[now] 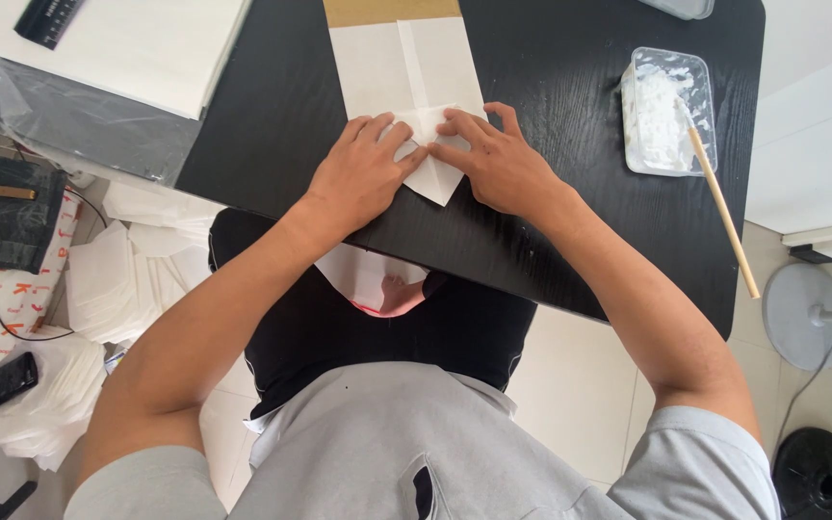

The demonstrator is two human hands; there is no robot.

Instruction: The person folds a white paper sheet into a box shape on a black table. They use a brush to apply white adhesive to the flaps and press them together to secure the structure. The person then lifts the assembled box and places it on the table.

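Head view, nearest: grey shirt (416,453) at the bottom edge, dark lap below the surface, a scrap of white paper (377,281) resting on it.
Arms: reached forward from both sides, meeting over the near edge of the black surface (570,144).
Left hand (363,173): laid flat, fingers spread and pressed down on the folded paper bag (406,67), fingertips at the fold, apparently to keep the flap from springing up.
Right hand (493,164): likewise flat, fingers pressed on the same fold from the other side, nearly touching the left hand's fingertips; nothing pinched.
Paper bag: white, lying lengthwise on the surface, brown strip at the far end, near end folded to a point (438,183) just beside the surface's edge.
Right of the hands: clear plastic tub (668,111) of white paste, thin wooden stick (722,207) leaning in it, placed within reach yet well apart from the bag.
Far left: large white sheet (146,48) under clear plastic film.
Floor, left: stacks of white paper pieces (98,289), a black phone (12,377).
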